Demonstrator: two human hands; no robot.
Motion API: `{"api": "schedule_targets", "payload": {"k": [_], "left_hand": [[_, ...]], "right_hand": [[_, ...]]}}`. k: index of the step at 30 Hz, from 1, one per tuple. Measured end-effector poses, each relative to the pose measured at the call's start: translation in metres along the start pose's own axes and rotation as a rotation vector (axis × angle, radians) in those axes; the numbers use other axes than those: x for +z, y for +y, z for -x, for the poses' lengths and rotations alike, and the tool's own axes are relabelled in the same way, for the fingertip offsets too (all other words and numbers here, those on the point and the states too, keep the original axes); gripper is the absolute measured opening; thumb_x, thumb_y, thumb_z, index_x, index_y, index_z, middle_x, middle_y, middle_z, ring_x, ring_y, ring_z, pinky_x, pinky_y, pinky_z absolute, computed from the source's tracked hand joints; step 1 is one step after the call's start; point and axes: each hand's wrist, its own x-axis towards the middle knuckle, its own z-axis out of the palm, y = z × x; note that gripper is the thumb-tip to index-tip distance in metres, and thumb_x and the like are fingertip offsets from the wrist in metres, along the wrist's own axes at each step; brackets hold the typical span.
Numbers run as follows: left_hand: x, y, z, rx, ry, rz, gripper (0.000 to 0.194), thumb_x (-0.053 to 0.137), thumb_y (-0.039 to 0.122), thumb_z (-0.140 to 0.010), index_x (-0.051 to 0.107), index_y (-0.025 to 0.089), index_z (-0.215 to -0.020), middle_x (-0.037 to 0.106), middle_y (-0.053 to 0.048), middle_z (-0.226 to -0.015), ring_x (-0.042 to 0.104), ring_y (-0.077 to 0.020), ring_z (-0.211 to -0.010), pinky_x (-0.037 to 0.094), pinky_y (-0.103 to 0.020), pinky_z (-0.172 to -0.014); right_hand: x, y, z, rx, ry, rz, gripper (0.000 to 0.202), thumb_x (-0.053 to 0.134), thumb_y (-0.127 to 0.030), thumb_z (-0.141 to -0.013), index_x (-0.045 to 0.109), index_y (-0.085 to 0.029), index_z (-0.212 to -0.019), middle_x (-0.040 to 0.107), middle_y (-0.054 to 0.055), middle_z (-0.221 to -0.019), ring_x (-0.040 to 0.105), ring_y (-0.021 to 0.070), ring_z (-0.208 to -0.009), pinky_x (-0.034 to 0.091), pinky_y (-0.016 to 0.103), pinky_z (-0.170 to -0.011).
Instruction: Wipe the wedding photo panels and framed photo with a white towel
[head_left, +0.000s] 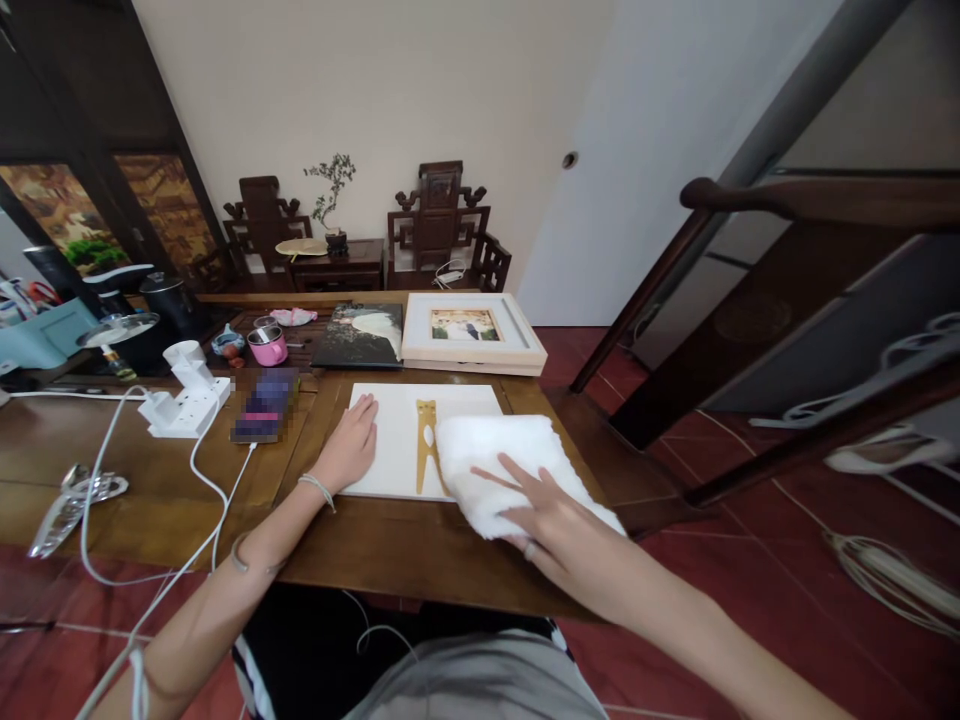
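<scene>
A flat white board or album (pixel 391 425) with a gold-brown cut-out design (pixel 425 425) lies on the wooden table. My left hand (pixel 351 445) rests flat on its left edge, fingers stretched out and holding nothing. Over the right part of the board is a fluffy white cloth (pixel 499 440), folded thick, hiding that part and some of the design. My right hand (pixel 547 515) is on the cloth's near side; several fingers are spread over the top, and the thumb seems tucked at the lower edge, gripping it.
Behind the board are a white framed photo (pixel 517 320) and a dark photo panel (pixel 341 345). Leftward stand a pink cup (pixel 268 347), a phone (pixel 266 405), a white power strip (pixel 191 408) with cables, and a clear claw clip (pixel 71 515). A wooden chair (pixel 660 380) is at right.
</scene>
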Motion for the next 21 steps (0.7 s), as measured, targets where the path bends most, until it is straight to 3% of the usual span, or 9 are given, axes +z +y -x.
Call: {"api": "schedule_targets", "payload": {"k": [5,9,12,16,21], "left_hand": [[0.0,0.0,0.0,0.009,0.001,-0.001,0.049,0.026,0.023,-0.094,0.039,0.004,-0.138,0.033,-0.02,-0.15,0.023,-0.0257,-0.143,0.022,-0.049,-0.117],[0.0,-0.001,0.0,0.012,0.002,0.001,0.049,0.026,0.022,-0.095,0.039,0.004,-0.138,0.033,-0.02,-0.15,0.024,-0.0257,-0.143,0.022,-0.048,-0.117],[0.0,-0.003,0.0,0.021,0.01,0.002,0.048,0.027,0.023,-0.095,0.039,0.007,-0.138,0.034,-0.019,-0.15,0.024,-0.0251,-0.143,0.022,-0.048,-0.117],[0.001,-0.003,0.0,0.018,0.021,0.01,0.047,0.027,0.021,-0.094,0.04,0.007,-0.138,0.034,-0.019,-0.15,0.024,-0.0249,-0.143,0.023,-0.049,-0.116],[0.001,0.0,0.001,0.003,0.011,0.003,0.049,0.026,0.022,-0.095,0.039,0.005,-0.138,0.032,-0.019,-0.151,0.023,-0.0251,-0.143,0.022,-0.047,-0.117]], "right_hand": [[-0.022,0.027,-0.054,0.091,-0.078,0.017,0.034,0.038,-0.021,-0.094,0.064,-0.014,-0.116,0.054,0.018,-0.133,0.032,0.0337,-0.137,0.032,0.055,-0.107],[-0.027,0.06,-0.103,0.073,-0.038,0.004,0.034,0.039,-0.02,-0.093,0.062,-0.016,-0.118,0.063,0.015,-0.116,0.056,0.0296,-0.116,0.042,0.042,-0.097],[-0.028,0.071,-0.121,0.047,-0.02,0.006,0.031,0.04,-0.02,-0.093,0.065,-0.017,-0.111,0.065,0.012,-0.109,0.062,0.027,-0.103,0.045,0.038,-0.091],[-0.028,0.061,-0.109,0.069,-0.051,0.009,0.03,0.04,-0.019,-0.093,0.066,-0.016,-0.107,0.065,0.013,-0.11,0.06,0.0283,-0.108,0.045,0.038,-0.092],[-0.029,0.021,-0.05,0.083,-0.119,0.004,0.031,0.04,-0.018,-0.091,0.066,-0.017,-0.109,0.06,0.015,-0.125,0.05,0.0317,-0.124,0.039,0.045,-0.102]]}}
